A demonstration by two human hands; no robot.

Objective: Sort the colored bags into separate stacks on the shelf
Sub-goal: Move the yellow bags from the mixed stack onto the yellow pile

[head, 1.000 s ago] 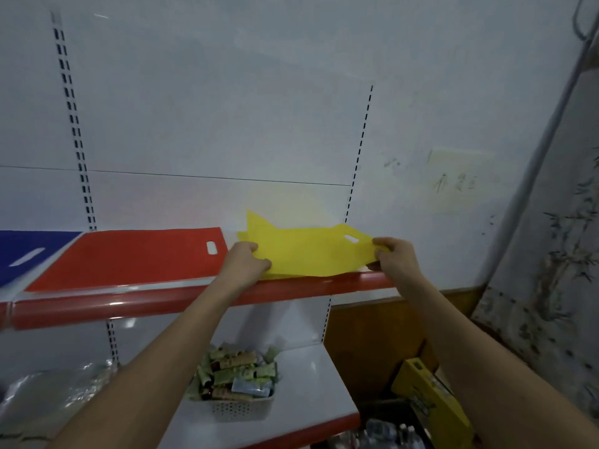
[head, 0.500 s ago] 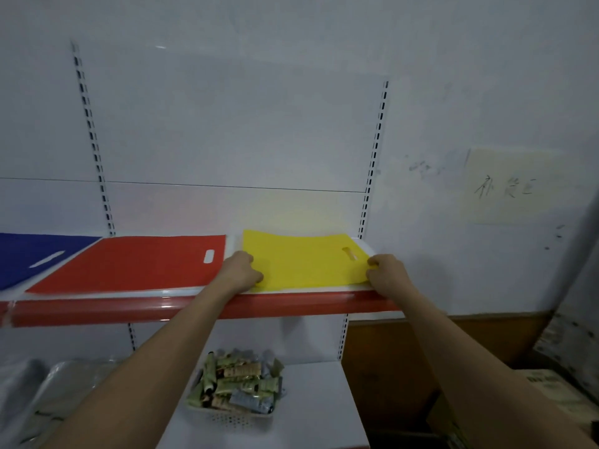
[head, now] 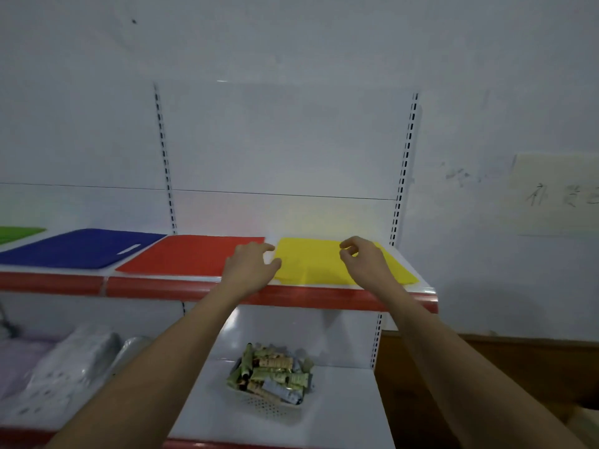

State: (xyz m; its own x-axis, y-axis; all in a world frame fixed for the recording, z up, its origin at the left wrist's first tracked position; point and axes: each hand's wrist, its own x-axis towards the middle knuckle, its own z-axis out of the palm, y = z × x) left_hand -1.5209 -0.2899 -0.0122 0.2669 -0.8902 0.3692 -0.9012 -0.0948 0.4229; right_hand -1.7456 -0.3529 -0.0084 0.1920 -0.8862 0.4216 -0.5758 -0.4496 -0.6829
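Observation:
A yellow bag (head: 311, 264) lies flat at the right end of the red-edged shelf (head: 162, 286). To its left lie a red bag (head: 191, 254), a blue bag (head: 81, 247) and, at the frame's left edge, a green bag (head: 16, 233). My left hand (head: 251, 265) hovers over the gap between the red and yellow bags, fingers loosely curled, holding nothing. My right hand (head: 364, 259) is raised just above the yellow bag's right half, fingers loosely curled and empty.
On the lower shelf (head: 340, 400) stands a white basket (head: 269, 406) filled with several small tubes. Clear-wrapped packs (head: 71, 361) lie at the lower left. A wooden panel (head: 502, 361) is at the lower right, and a paper note (head: 557, 192) hangs on the wall.
The yellow bag was laid flat on the shelf and both hands let go of its edges. The hands now lift slightly above it. The view has shifted, showing the blue and green bags.

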